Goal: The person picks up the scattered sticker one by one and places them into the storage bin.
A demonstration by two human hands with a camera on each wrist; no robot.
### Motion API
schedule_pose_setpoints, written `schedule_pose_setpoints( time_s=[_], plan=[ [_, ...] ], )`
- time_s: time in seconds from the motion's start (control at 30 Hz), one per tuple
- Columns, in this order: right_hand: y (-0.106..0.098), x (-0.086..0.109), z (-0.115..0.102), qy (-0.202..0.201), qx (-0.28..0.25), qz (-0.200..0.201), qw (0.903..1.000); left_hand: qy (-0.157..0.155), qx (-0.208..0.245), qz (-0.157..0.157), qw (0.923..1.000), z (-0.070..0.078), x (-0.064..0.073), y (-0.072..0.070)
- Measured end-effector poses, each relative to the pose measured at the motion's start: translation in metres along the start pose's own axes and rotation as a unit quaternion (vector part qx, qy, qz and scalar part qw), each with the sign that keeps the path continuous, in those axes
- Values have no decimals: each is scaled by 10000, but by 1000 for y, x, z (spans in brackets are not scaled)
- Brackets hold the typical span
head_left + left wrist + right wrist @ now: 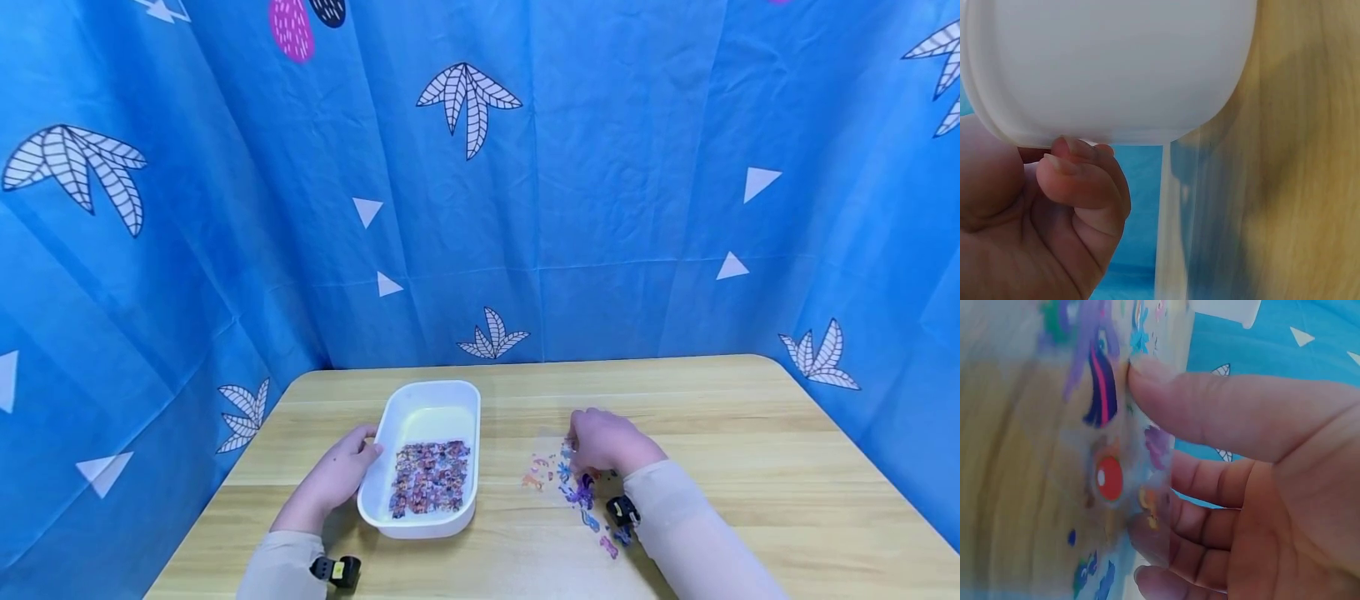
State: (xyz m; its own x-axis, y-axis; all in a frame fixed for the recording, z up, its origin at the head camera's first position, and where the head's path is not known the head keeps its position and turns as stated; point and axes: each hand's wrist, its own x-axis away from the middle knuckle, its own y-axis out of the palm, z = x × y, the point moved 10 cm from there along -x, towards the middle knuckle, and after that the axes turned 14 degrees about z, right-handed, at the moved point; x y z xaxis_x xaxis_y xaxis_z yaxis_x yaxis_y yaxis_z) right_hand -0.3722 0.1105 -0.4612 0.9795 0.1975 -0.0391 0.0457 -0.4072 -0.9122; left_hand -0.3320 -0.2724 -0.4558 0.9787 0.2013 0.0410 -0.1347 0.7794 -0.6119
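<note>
My left hand point(341, 473) grips the left rim of a white plastic tub point(372, 510), with the thumb at the rim and the curled fingers against the side wall. A patch of small, many-coloured pictures point(430, 477) covers part of the tub's floor; whether these are loose pieces is too small to tell. To the right of the tub, my right hand point(606, 442) holds a clear sticker sheet point(1029, 444) printed with cartoon ponies. In the right wrist view the thumb point(1210, 406) lies on its near side, and fingertips show through the sheet from behind.
The tub and the sheet are over a light wooden table point(765, 433) with rounded far corners. A blue patterned curtain point(622, 183) hangs behind it and along both sides. Black wrist cameras point(345, 573) are strapped to both forearms.
</note>
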Motion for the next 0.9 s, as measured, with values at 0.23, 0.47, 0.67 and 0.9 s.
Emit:
schedule_pose_setpoints(
  time_s=[0.23, 0.47, 0.67, 0.9],
  plan=[
    [4, 2, 2, 67, -380, -172, 9991, 17, -23, -12, 10000, 0, 2, 0],
    [5, 0, 3, 78, -735, -154, 9971, 67, -65, -16, 10000, 0, 2, -1],
    [4, -2, 5, 100, -811, -75, 9966, 85, -108, 5, 9999, 0, 1, -1],
    [6, -4, 2, -82, -1009, -113, 9948, 132, -85, -6, 9999, 1, 0, -1]
  ],
)
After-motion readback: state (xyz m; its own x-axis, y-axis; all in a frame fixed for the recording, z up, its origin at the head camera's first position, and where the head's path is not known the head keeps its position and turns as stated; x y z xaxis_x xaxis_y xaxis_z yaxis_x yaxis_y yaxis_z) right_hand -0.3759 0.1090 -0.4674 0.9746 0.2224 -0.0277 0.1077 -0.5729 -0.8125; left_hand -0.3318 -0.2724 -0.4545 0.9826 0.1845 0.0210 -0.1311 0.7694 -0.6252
